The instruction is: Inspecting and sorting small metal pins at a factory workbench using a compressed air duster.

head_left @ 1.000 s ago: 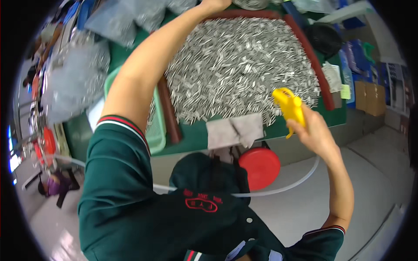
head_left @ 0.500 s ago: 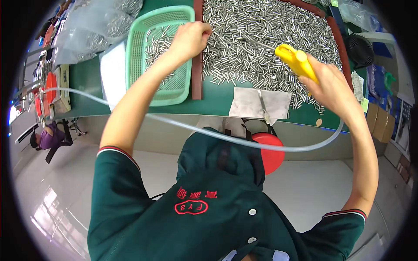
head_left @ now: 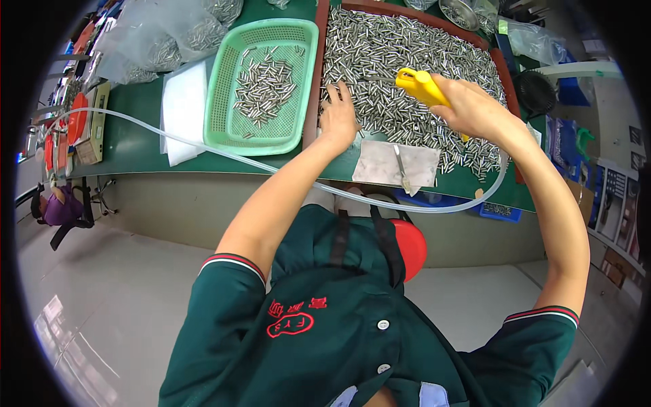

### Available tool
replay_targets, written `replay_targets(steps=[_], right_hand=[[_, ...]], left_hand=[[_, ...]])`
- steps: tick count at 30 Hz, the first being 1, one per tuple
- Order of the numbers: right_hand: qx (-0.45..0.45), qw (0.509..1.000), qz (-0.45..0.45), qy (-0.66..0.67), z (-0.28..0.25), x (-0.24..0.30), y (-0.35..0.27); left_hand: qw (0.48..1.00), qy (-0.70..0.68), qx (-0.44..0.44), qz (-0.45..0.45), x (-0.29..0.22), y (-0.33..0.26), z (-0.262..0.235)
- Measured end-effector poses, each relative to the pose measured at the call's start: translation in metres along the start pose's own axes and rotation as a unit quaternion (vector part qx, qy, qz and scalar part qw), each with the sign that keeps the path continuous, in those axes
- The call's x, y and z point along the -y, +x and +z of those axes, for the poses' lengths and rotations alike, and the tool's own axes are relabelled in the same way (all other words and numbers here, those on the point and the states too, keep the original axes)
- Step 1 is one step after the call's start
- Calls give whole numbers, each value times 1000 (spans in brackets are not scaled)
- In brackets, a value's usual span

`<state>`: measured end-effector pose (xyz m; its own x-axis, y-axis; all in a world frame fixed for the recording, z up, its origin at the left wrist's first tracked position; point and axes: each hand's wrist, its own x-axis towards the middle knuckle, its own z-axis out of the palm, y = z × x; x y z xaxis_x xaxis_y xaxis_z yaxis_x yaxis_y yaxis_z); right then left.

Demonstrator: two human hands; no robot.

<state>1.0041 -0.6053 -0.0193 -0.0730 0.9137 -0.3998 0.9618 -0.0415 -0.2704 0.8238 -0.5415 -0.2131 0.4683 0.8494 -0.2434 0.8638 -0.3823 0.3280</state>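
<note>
Nozzle tip point(head_left: 401, 76) behind right hand point(head_left: 471, 108)

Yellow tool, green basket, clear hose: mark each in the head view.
yellow tool point(head_left: 415, 84): head view, on its yellow body just ahead of the right hand.
green basket point(head_left: 222, 102): head view, on its left mesh wall.
clear hose point(head_left: 203, 148): head view, on the stretch below the basket.

A long workbench with a green top point(head_left: 146, 112) ran across the upper part of the view, its plain pale front panel point(head_left: 203, 203) facing a glossy light-grey floor point(head_left: 102, 305) that caught bright reflections. A red round stool point(head_left: 410, 247) stood beneath the bench.
</note>
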Motion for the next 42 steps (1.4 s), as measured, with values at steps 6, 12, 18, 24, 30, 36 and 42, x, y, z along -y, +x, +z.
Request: replay_targets(steps=[6, 12, 18, 24, 30, 36, 42], right_hand=[[11, 999, 33, -9, 0, 4, 10], [3, 1000, 8, -9, -5, 1, 18], [30, 999, -4, -45, -4, 18, 11], [18, 999, -9, -36, -4, 20, 1], [5, 999, 8, -40, -2, 24, -11], [41, 998, 24, -43, -7, 29, -18], [38, 998, 12, -54, 1, 20, -22]], left_hand=[[1000, -16, -23, 11, 3, -8, 9], [999, -5, -33, 18, 6, -14, 19], [996, 34, -71, 52, 13, -17, 27], [995, 44, -64, 67, 17, -14, 26], [996, -13, -54, 65, 17, -16, 24], [993, 57, -61, 84, 23, -15, 28], [991, 49, -72, 98, 23, -14, 30]])
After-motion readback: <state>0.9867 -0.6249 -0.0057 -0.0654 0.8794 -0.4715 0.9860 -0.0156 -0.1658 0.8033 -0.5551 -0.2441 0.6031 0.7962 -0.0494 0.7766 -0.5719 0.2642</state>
